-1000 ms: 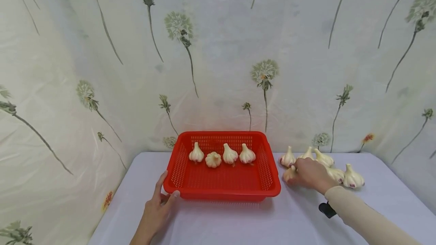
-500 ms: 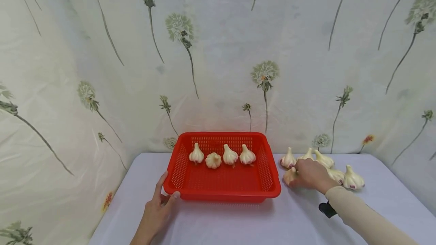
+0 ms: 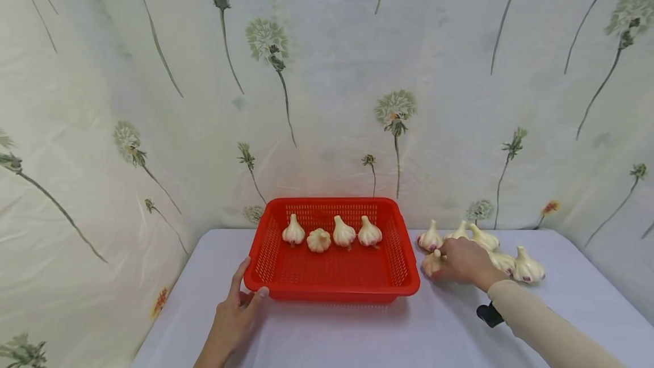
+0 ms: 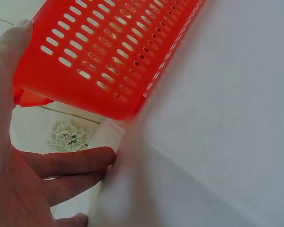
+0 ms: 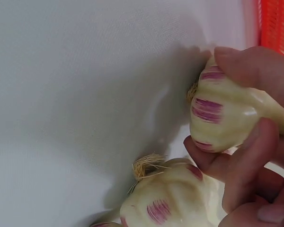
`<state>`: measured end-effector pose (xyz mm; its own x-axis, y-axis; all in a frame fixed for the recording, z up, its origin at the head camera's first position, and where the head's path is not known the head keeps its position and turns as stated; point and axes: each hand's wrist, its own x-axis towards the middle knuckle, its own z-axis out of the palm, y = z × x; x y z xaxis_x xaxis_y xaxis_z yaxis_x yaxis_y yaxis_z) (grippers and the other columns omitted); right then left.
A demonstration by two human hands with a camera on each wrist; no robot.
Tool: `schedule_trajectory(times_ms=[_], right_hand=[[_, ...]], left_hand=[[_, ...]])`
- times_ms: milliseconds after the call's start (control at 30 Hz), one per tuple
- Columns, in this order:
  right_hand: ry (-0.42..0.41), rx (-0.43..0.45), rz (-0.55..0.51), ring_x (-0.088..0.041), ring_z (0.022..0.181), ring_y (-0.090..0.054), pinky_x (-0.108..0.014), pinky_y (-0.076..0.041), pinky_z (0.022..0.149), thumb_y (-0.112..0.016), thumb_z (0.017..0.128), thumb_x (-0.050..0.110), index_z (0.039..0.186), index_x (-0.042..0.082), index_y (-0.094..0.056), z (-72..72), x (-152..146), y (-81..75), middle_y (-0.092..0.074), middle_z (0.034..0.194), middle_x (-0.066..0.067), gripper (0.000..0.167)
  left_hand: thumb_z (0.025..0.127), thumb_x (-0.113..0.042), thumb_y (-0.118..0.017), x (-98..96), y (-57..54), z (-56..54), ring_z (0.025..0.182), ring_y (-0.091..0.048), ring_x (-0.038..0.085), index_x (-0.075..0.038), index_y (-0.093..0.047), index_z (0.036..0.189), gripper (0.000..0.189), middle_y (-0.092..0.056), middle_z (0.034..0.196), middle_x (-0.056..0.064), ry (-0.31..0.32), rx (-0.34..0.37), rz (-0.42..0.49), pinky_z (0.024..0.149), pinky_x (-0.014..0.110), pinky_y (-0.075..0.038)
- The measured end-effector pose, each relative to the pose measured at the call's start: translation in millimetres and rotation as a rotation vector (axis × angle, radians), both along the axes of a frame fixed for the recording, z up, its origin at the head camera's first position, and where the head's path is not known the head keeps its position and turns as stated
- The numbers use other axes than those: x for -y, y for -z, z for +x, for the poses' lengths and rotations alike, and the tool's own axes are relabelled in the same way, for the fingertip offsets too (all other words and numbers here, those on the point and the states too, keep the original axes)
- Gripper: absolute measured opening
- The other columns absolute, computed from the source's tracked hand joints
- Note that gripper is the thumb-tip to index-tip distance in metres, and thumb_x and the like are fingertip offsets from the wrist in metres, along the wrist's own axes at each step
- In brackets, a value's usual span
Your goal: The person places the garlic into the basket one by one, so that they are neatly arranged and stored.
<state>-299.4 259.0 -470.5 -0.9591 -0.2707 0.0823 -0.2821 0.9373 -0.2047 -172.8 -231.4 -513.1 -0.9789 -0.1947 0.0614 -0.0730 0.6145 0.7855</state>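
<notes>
At the right of the head view, my right hand [image 3: 466, 260] pinches a pale garlic bulb [image 3: 431, 266] between thumb and fingers. The right wrist view shows this garlic bulb [image 5: 217, 111] lying on its side, purple streaks near its root tuft. Just below it is another garlic bulb [image 5: 165, 198]. My left hand [image 3: 234, 317] touches the near left corner of a red perforated basket [image 3: 337, 291], thumb at the front rim and index finger along the side. In the left wrist view its other fingers [image 4: 71, 163] stretch out below the basket wall [image 4: 42, 85].
Inside the basket, several garlic bulbs [image 3: 344, 233] form a row towards the back. More bulbs [image 3: 528, 267] are clustered around my right hand on the white-covered table [image 3: 337, 337]. A flower-printed curtain [image 3: 327, 72] hangs behind and to the sides.
</notes>
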Motion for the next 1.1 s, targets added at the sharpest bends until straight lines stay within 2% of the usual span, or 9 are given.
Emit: schedule_trajectory(times_ms=[167, 400, 767, 933, 1033, 1100], right_hand=[[0.003, -0.001, 0.012, -0.017, 0.058, -0.047, -0.031, -0.033, 0.053, -0.079, 0.081, 0.038, 0.068, 0.018, -0.059, -2.9, 1.8, 0.5, -0.049, 0.059, 0.002, 0.031], [0.024, 0.013, 0.021, -0.018, 0.056, -0.046, -0.031, -0.033, 0.053, -0.078, 0.082, 0.039, 0.067, 0.017, -0.057, -3.4, 2.8, 3.8, -0.048, 0.058, 0.001, 0.033], [-0.042, -0.039, 0.016, -0.016, 0.055, -0.042, -0.031, -0.029, 0.051, -0.076, 0.082, 0.036, 0.062, 0.019, -0.052, -10.0, 4.5, -2.0, -0.044, 0.056, 0.003, 0.036], [-0.124, -0.012, -0.014, -0.014, 0.06, -0.044, -0.03, -0.033, 0.055, -0.084, 0.077, 0.031, 0.065, 0.021, -0.06, -12.1, 2.5, -5.3, -0.045, 0.058, 0.007, 0.029], [-0.154, 0.025, -0.041, -0.014, 0.065, -0.048, -0.029, -0.037, 0.059, -0.089, 0.073, 0.029, 0.078, 0.019, -0.074, -11.1, 3.4, -13.6, -0.054, 0.063, 0.009, 0.019], [-0.146, 0.047, -0.042, -0.015, 0.068, -0.049, -0.03, -0.038, 0.06, -0.092, 0.071, 0.029, 0.086, 0.015, -0.079, -12.8, 4.9, -22.1, -0.057, 0.068, 0.007, 0.025]], left_hand=[[0.099, -0.056, -0.067, -0.3, -0.8, -0.1, 0.082, -0.062, 0.018, -0.043, -0.025, 0.165, 0.08, -0.071, 0.097, 0.007, -0.005, -0.009, 0.014, 0.07, 0.032, -0.05], [0.099, -0.058, -0.067, -0.7, -1.2, 0.7, 0.082, -0.063, 0.017, -0.042, -0.025, 0.165, 0.08, -0.071, 0.095, 0.007, -0.004, -0.015, 0.007, 0.071, 0.032, -0.05], [0.1, -0.054, -0.067, 1.4, -2.6, -1.5, 0.083, -0.065, 0.018, -0.043, -0.026, 0.165, 0.078, -0.072, 0.093, 0.006, -0.01, -0.039, -0.001, 0.073, 0.035, -0.051], [0.099, -0.056, -0.067, 0.5, -1.4, -1.9, 0.085, -0.065, 0.018, -0.043, -0.025, 0.165, 0.079, -0.072, 0.096, 0.007, -0.011, 0.003, 0.006, 0.073, 0.035, -0.054], [0.098, -0.057, -0.067, -0.2, -1.0, -1.6, 0.083, -0.065, 0.018, -0.042, -0.026, 0.165, 0.079, -0.072, 0.096, 0.007, -0.01, 0.009, 0.008, 0.073, 0.035, -0.055], [0.098, -0.058, -0.067, 0.2, -1.1, -1.8, 0.083, -0.065, 0.018, -0.042, -0.026, 0.165, 0.08, -0.072, 0.096, 0.007, -0.01, 0.009, 0.008, 0.073, 0.036, -0.055]])
